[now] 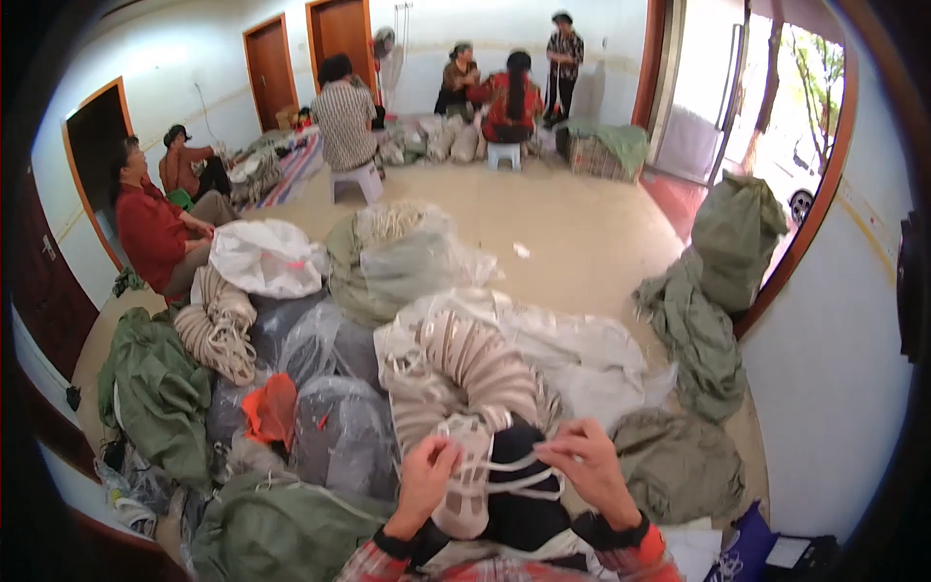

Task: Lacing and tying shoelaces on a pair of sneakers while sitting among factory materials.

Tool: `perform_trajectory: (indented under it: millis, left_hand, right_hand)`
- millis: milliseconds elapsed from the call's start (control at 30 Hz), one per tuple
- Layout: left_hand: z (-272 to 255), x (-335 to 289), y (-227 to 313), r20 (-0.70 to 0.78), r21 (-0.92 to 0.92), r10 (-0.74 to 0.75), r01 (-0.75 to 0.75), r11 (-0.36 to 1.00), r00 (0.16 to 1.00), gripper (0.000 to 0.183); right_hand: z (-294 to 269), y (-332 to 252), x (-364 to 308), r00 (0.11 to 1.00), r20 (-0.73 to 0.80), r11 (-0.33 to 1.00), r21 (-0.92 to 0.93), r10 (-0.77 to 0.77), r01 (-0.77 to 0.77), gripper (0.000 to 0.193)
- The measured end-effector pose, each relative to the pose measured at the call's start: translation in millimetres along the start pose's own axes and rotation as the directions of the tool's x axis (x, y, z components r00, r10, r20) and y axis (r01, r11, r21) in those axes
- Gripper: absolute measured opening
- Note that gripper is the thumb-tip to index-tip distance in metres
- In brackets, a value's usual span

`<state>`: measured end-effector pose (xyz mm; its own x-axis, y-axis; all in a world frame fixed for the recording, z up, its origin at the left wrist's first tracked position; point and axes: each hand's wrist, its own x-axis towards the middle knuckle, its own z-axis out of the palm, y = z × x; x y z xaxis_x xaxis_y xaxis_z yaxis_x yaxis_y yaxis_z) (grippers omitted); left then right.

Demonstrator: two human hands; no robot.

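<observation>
A beige shoe upper point(467, 490) with cut-outs lies over my lap, its front end toward me. White laces point(514, 473) run from it in loose loops toward the right. My left hand point(430, 472) is closed in a pinch at the upper's left side, on what looks like a lace end. On the other side, my right hand point(588, 462) pinches the white laces between thumb and fingers. Beyond my hands, a curved stack of nested beige shoe uppers point(475, 364) rests on white sacking. The exact grip of the left fingertips is too small to make out.
Plastic-wrapped grey bundles point(339, 432), an orange cloth point(271, 412) and green sacks point(276, 529) crowd the left. Another stack of uppers point(218, 325) lies beyond. More green sacks point(693, 335) stand by the doorway at right. Several people sit or stand farther off; one in red point(160, 228) sits at left.
</observation>
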<state>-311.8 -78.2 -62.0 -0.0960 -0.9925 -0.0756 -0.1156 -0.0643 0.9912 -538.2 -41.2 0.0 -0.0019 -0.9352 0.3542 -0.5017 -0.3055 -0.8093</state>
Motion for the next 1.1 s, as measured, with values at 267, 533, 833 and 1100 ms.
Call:
perform_trajectory:
  millis: [267, 533, 833, 1100]
  left_hand:
    - [42, -4, 38, -0.04, -0.068, 0.319, -0.321, 0.945, 0.947, 0.027]
    - [43, -17, 34, 0.002, 0.144, 0.369, -0.365, 0.92, 0.929, 0.04]
    - [41, -21, 31, 0.015, 0.235, 0.475, -0.465, 0.854, 0.88, 0.04]
    - [34, -20, 31, -0.058, 0.388, 0.667, -0.599, 0.701, 0.743, 0.038]
  right_hand:
    - [53, 2, 17, 0.895, 0.233, 0.641, 0.632, 0.38, -0.437, 0.016]
    - [56, 10, 0, 0.905, 0.247, 0.611, 0.672, 0.347, -0.418, 0.017]
    - [57, 3, 0, 0.906, 0.208, 0.665, 0.622, 0.369, -0.413, 0.017]
    - [32, -8, 29, 0.926, 0.248, 0.736, 0.563, 0.284, -0.376, 0.016]
